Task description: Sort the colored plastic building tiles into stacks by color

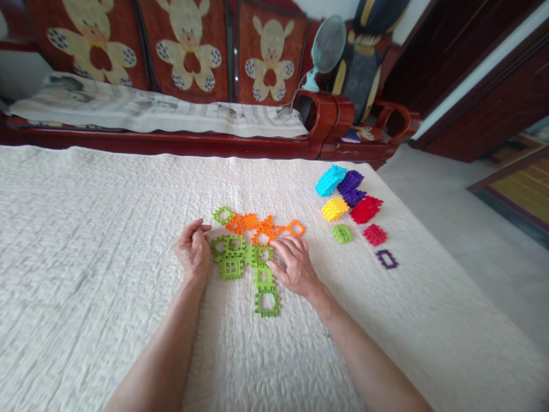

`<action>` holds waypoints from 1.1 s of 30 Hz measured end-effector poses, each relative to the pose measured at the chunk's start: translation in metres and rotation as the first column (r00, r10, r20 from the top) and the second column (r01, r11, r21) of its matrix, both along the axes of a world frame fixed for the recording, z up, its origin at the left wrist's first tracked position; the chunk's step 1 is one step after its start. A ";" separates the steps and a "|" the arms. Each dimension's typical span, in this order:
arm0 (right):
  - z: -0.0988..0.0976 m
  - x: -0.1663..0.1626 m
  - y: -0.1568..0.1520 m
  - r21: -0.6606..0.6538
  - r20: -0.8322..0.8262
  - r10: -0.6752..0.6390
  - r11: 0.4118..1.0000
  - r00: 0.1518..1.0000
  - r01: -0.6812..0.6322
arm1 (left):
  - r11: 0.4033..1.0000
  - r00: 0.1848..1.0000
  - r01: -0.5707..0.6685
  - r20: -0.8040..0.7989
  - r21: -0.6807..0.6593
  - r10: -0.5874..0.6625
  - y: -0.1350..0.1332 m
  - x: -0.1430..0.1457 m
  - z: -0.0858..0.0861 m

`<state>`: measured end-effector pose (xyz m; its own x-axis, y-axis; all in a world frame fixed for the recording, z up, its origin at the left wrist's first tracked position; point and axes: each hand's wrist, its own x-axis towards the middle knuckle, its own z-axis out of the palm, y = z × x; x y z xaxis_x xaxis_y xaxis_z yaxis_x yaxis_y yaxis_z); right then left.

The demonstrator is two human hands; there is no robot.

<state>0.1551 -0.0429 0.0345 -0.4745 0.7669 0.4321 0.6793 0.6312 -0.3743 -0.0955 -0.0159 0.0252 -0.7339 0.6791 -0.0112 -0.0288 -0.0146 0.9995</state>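
Note:
A flat figure of interlocking plastic tiles lies on a cream quilted cover point(86, 257). Its green tiles point(262, 274) form a lower stem and left cluster, and orange tiles point(261, 228) run along the top, with a lone green frame point(223, 215) at the upper left. My left hand point(193, 252) rests at the left edge of the green cluster, fingers curled together above it. My right hand point(294, 264) lies on the right side of the figure, fingers pressed down on a green tile near the orange ones.
Sorted stacks of tiles sit to the right: cyan point(330, 179), purple point(351, 187), yellow point(334, 209), red point(366, 209), small green point(342, 233), small red point(374, 234), and one purple frame point(386, 259). A wooden bench point(171, 143) and fan point(326, 46) stand behind.

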 end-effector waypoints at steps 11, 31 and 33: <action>-0.002 -0.007 0.000 -0.009 -0.054 0.003 1.000 0.999 -0.004 | 1.000 1.000 0.009 -0.010 -0.013 -0.010 -0.001 0.001 0.001; 0.008 0.012 0.005 -0.264 -0.341 -0.037 0.963 0.939 -0.058 | 1.000 0.999 0.025 -0.032 0.006 -0.025 0.000 -0.001 -0.003; 0.005 0.010 0.003 -0.190 -0.284 0.052 0.976 0.957 -0.109 | 1.000 0.999 0.026 -0.034 0.006 -0.026 0.000 -0.001 -0.004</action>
<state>0.1656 -0.0394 0.0396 -0.4226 0.8158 0.3948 0.4814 0.5712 -0.6648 -0.0968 -0.0156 0.0215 -0.7161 0.6978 0.0184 0.0052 -0.0211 0.9998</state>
